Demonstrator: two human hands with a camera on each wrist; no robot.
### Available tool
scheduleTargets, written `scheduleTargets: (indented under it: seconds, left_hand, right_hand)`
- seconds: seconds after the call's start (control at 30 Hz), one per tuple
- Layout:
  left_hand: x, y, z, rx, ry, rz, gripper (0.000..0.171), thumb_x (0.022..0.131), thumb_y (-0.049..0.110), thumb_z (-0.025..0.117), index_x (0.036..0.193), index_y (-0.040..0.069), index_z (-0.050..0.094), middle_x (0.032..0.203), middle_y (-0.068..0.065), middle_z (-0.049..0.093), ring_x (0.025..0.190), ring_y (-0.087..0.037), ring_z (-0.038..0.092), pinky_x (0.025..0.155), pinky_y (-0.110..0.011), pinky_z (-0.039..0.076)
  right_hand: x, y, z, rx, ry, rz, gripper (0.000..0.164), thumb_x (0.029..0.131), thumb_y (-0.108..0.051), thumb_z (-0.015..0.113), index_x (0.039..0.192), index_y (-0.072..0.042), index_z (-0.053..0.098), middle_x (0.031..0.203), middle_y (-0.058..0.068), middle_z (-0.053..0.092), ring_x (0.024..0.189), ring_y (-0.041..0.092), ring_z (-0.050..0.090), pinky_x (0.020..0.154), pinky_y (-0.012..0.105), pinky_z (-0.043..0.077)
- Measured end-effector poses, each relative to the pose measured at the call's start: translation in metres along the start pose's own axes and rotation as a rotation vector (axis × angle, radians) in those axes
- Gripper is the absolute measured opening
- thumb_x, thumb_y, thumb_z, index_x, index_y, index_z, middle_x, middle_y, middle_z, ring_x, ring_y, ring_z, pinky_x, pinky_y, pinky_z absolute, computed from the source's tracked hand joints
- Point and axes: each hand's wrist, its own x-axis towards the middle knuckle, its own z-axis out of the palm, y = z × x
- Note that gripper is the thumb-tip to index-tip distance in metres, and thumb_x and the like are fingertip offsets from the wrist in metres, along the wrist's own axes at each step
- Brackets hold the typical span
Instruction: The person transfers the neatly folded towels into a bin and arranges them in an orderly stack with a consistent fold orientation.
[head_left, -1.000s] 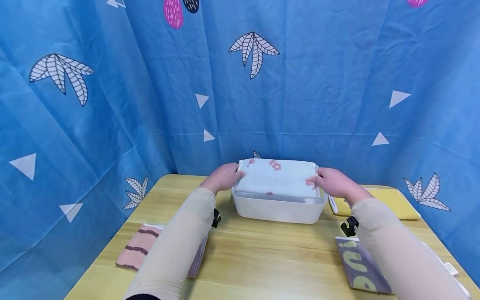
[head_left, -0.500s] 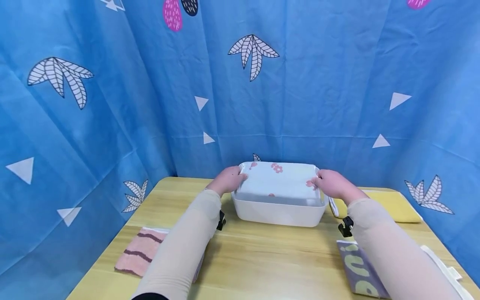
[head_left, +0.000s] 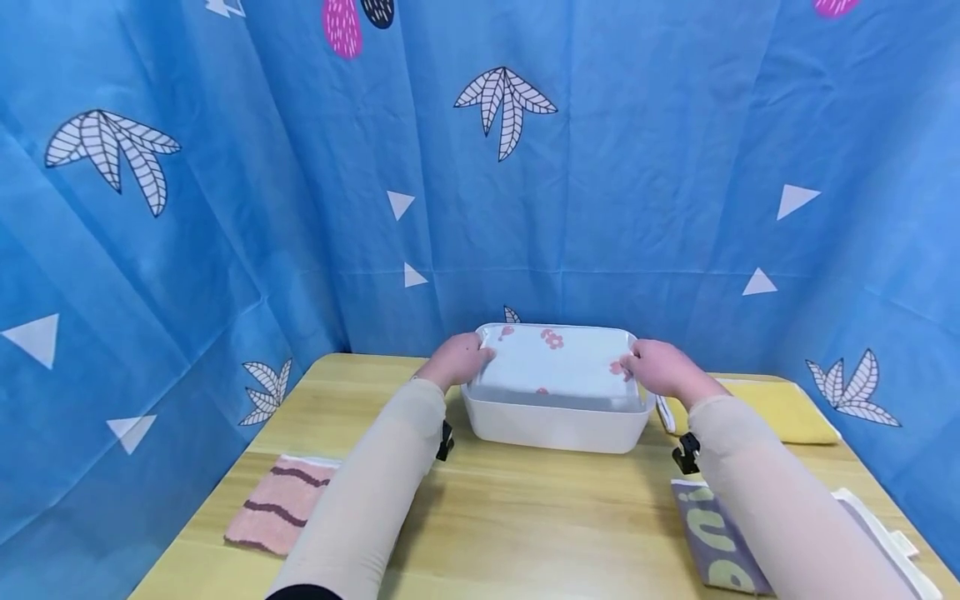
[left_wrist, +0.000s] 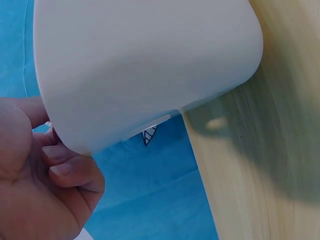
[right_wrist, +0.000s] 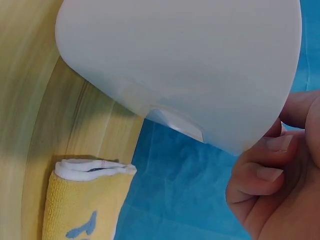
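Note:
A folded white towel with pink flowers [head_left: 558, 354] lies within the mouth of a white plastic bin [head_left: 551, 427] in the head view. My left hand [head_left: 457, 360] pinches the towel's left end, thumb on top, close to the bin's rim. At the opposite end my right hand [head_left: 663, 367] pinches the towel the same way. Both wrist views show curled fingers [left_wrist: 75, 172] right at the rim, while the bin's outer wall [right_wrist: 185, 65] hides the towel. The bin stands on the wooden table near its back edge.
A folded yellow towel [head_left: 780, 412] lies right of the bin. Nearer are a purple lettered towel [head_left: 716, 542] and a white-edged cloth [head_left: 896, 550], partly behind the right sleeve. A pink striped towel [head_left: 277, 508] is beside the left sleeve. A blue curtain [head_left: 600, 167] surrounds the table.
The flowered towel has sunk slightly deeper into the bin, both hands keeping their pinch. My left hand has shifted a little to the right. The bin stays in place.

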Motion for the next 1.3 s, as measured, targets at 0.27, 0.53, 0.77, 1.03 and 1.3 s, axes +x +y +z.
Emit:
scheduleTargets:
  seconds: [0.27,0.53,0.77,1.03,1.3]
  left_hand:
    - [-0.005,0.002,0.002,-0.009,0.01,-0.041,0.028,0.105,0.036,0.056,0.099,0.009,0.061,0.091,-0.007,0.061,0.086,-0.022,0.058,0.075,-0.037,0.05]
    - [-0.005,0.004,0.005,-0.026,0.016,-0.067,0.026,0.104,0.037,0.057,0.105,0.011,0.059,0.097,-0.006,0.063,0.09,-0.023,0.059,0.075,-0.036,0.051]
    - [-0.009,0.004,0.008,-0.053,0.029,-0.073,0.026,0.104,0.037,0.058,0.108,0.011,0.058,0.098,-0.006,0.062,0.092,-0.023,0.059,0.077,-0.037,0.051]
    - [-0.01,-0.001,0.011,-0.07,0.058,-0.059,0.023,0.104,0.036,0.058,0.109,0.013,0.059,0.099,-0.004,0.063,0.092,-0.023,0.059,0.076,-0.038,0.051]
    - [-0.011,-0.002,0.012,-0.075,0.076,-0.038,0.021,0.104,0.035,0.058,0.11,0.014,0.059,0.101,-0.003,0.063,0.092,-0.023,0.059,0.077,-0.038,0.051]
  right_hand:
    - [-0.002,0.004,0.002,0.021,0.015,0.037,0.032,0.106,-0.028,0.047,0.081,-0.008,0.045,0.07,0.006,0.042,0.062,0.021,0.039,0.063,0.038,0.039]
    - [-0.002,0.006,0.003,0.012,0.035,0.05,0.028,0.105,-0.029,0.05,0.087,-0.007,0.051,0.076,0.007,0.048,0.071,0.022,0.048,0.066,0.038,0.041]
    - [-0.003,0.006,0.006,0.006,0.054,0.047,0.026,0.104,-0.029,0.051,0.093,-0.006,0.055,0.084,0.009,0.054,0.077,0.024,0.052,0.069,0.039,0.043]
    - [-0.006,0.005,0.009,0.05,0.104,0.087,0.033,0.103,-0.028,0.05,0.118,0.001,0.051,0.108,0.02,0.06,0.092,0.033,0.056,0.078,0.046,0.047]
    - [-0.008,0.009,0.012,0.123,0.128,0.163,0.046,0.102,-0.024,0.048,0.13,0.008,0.033,0.118,0.031,0.054,0.102,0.04,0.055,0.087,0.054,0.047]
